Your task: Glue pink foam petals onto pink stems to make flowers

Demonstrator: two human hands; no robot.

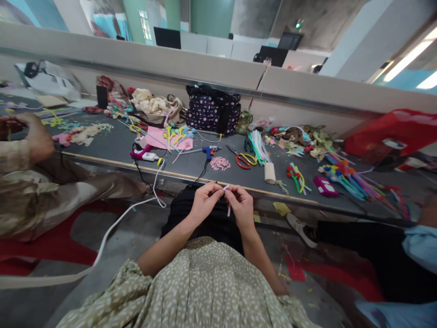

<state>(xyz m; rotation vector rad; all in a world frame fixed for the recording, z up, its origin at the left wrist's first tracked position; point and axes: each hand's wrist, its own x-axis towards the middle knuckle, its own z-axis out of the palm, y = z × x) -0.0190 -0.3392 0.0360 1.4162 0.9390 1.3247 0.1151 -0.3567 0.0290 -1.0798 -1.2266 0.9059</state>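
Above my lap, just in front of the table edge, my left hand (208, 198) and my right hand (240, 200) meet with fingertips pinched together. Between them is a thin pale pink pipe cleaner (228, 210); one end hangs down beside my right thumb, and its upper part is partly hidden by the fingers. On the table beyond lie a heap of small pink pieces (220, 163), a blue glue gun (208, 151) and scissors (243, 160) with red handles. A bundle of pale pipe cleaners (260, 146) lies behind a cream roll (269, 173).
A dotted dark bag (213, 109) stands against the partition. Left of it are a pink sheet (155, 138) with coloured pieces and a magenta device (140, 152). A white cable (112, 228) runs down beside me. Co-workers sit on both sides; a person's hand (39, 136) shows at left.
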